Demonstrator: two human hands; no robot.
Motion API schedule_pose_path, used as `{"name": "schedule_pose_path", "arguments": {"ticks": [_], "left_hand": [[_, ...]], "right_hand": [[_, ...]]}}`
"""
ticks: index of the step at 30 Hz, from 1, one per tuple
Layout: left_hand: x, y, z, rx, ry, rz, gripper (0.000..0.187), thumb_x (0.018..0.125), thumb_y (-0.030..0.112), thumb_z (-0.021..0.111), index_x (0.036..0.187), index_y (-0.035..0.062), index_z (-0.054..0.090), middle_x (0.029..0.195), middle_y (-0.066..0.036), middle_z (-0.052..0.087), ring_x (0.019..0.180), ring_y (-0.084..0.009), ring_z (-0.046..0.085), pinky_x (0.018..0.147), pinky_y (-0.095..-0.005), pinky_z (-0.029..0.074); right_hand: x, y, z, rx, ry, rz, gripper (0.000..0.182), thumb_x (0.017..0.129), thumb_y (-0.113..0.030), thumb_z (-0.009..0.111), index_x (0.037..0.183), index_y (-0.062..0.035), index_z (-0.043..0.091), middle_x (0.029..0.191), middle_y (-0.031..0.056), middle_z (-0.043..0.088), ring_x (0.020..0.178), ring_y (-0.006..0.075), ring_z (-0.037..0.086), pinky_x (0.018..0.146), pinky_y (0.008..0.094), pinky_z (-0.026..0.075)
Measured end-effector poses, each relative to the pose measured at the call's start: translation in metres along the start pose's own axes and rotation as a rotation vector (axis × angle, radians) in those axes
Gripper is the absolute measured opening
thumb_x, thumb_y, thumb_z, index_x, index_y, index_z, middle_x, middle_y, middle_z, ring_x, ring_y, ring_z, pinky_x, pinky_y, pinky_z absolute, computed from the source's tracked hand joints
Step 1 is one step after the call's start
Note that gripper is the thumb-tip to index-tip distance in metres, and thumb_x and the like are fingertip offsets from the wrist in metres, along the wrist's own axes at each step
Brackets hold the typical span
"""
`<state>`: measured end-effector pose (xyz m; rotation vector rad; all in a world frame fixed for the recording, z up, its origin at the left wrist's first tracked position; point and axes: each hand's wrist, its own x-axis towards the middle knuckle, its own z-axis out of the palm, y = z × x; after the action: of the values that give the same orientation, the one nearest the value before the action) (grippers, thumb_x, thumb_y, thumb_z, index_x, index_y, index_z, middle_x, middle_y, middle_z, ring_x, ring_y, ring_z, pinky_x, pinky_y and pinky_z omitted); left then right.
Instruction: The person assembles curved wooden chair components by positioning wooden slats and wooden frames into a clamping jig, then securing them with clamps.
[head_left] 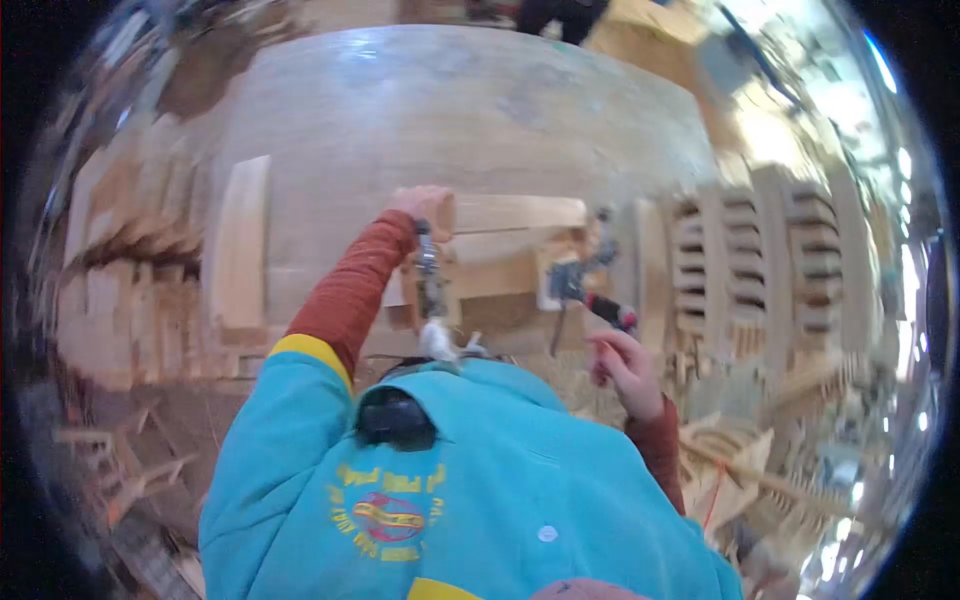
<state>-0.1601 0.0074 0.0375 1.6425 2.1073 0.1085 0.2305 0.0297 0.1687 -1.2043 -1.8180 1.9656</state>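
Wooden workpiece point(520, 214) lying on the near part of a large pale worktable point(450, 110), between two metal clamps point(572, 282). The person's left arm stretches forward, the left hand point(424, 205) bent over the workpiece's left end; its fingers are hidden, so its grip cannot be told. The right arm is bent closer to the body, the right hand point(627, 368) loosely curled just below the right clamp's red-and-black handle point(610, 312); blur obscures whether they touch. The hands are apart.
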Motion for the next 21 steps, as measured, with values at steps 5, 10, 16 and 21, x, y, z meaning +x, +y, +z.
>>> {"name": "schedule_pose_path", "arguments": {"ticks": [5,10,16,21], "left_hand": [[-0.099,-0.078,-0.018,-0.077,0.466,-0.301,0.073,0.056,0.046,0.071,0.119,0.0139,0.052,0.110,-0.014,0.060,0.101,-0.0294,0.057,0.086,-0.0386,0.045],[-0.192,-0.167,0.020,-0.528,0.761,-0.703,0.079,0.052,0.041,0.076,0.120,0.0082,0.051,0.110,-0.014,0.060,0.100,-0.0286,0.058,0.088,-0.0364,0.045],[-0.288,-0.328,0.063,-0.376,0.915,-1.007,0.082,0.052,0.038,0.079,0.122,0.0080,0.049,0.113,-0.016,0.058,0.104,-0.0279,0.056,0.090,-0.0363,0.044],[-0.304,-0.334,0.033,-0.414,0.690,-1.204,0.083,0.053,0.033,0.080,0.125,0.0092,0.047,0.121,-0.015,0.054,0.112,-0.0264,0.051,0.094,-0.0342,0.041]], "right_hand": [[0.003,0.034,-0.052,-0.020,0.241,-0.303,0.032,0.087,-0.010,0.048,0.119,-0.0028,0.051,0.087,0.0043,0.056,0.070,0.0094,0.053,0.054,0.0198,0.041],[0.042,0.050,-0.048,0.085,0.305,-0.241,0.053,0.091,-0.033,0.047,0.135,-0.0081,0.033,0.106,0.0092,0.054,0.093,0.0156,0.053,0.067,0.0214,0.046],[0.070,0.041,-0.015,-0.101,0.149,-0.186,0.056,0.092,-0.042,0.044,0.134,-0.0061,0.036,0.120,0.0106,0.051,0.101,0.0184,0.054,0.077,0.0273,0.047],[0.071,0.022,0.001,-0.062,0.292,-0.077,0.047,0.094,-0.036,0.043,0.122,0.0015,0.047,0.111,0.0129,0.056,0.098,0.0193,0.057,0.077,0.0294,0.049]]}}
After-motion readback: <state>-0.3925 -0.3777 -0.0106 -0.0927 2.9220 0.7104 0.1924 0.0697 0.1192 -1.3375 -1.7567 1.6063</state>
